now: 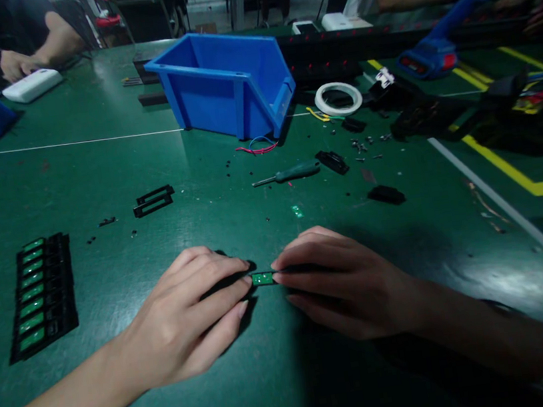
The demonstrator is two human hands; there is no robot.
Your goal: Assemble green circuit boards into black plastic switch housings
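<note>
A small green circuit board (262, 278), with a black edge showing, lies between my two hands near the middle of the green table. My left hand (193, 312) grips its left end with bent fingers. The opposite end is pinched by the fingertips of my right hand (338, 282). Both ends of the board are hidden under my fingers. At the far left, several black housings with green boards (37, 297) lie side by side in a row. Beyond my left hand lies a pair of black rectangular frames (153, 200).
A blue bin (224, 85) stands at the back. In front of it lie a green-handled screwdriver (287, 173), loose screws (362, 145) and black plastic parts (386, 195). A white ring roll (338, 98) and a blue power tool (433, 56) are further right. Two people sit across the table.
</note>
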